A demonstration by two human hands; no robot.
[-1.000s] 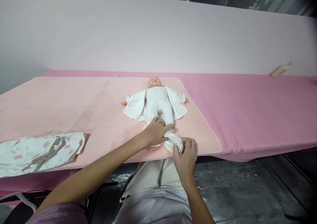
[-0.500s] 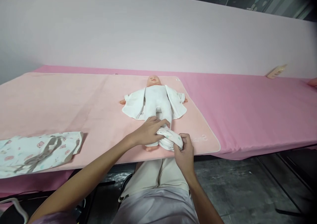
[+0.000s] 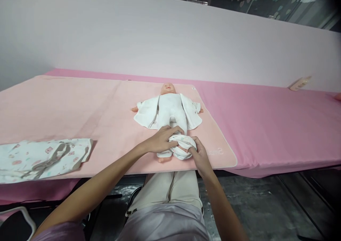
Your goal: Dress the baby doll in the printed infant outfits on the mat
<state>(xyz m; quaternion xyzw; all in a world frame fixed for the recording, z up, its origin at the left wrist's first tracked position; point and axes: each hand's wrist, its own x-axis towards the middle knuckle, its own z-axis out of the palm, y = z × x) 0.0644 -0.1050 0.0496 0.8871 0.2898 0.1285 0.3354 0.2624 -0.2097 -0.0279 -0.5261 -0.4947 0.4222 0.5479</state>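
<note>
A baby doll (image 3: 168, 89) lies on its back, its head away from me, in white clothes with the jacket (image 3: 146, 112) spread open at both sides. White patterned cloth, a bunched trouser leg (image 3: 183, 138), is gathered in a ring around the doll's foot on the right; a little of the foot shows inside. My left hand (image 3: 162, 139) lies over the doll's lower legs, its fingers closed on the left edge of the bunched leg. With thumb and fingers my right hand (image 3: 199, 154) pinches the right edge. The doll's other foot (image 3: 164, 159) sticks out bare.
A peach mat (image 3: 112, 106) lies under the doll on a pink-covered table (image 3: 266, 127). Folded printed cloth (image 3: 45, 159) rests at the left front edge. A pale bottle or tube (image 3: 299, 83) lies by the grey partition (image 3: 170, 38). Part of another hand (image 3: 337, 97) shows at the far right.
My right hand has moved slightly up and turned inward at the cloth. The trouser leg has gone from a flatter fold to a rounder ring, with the foot showing inside.
</note>
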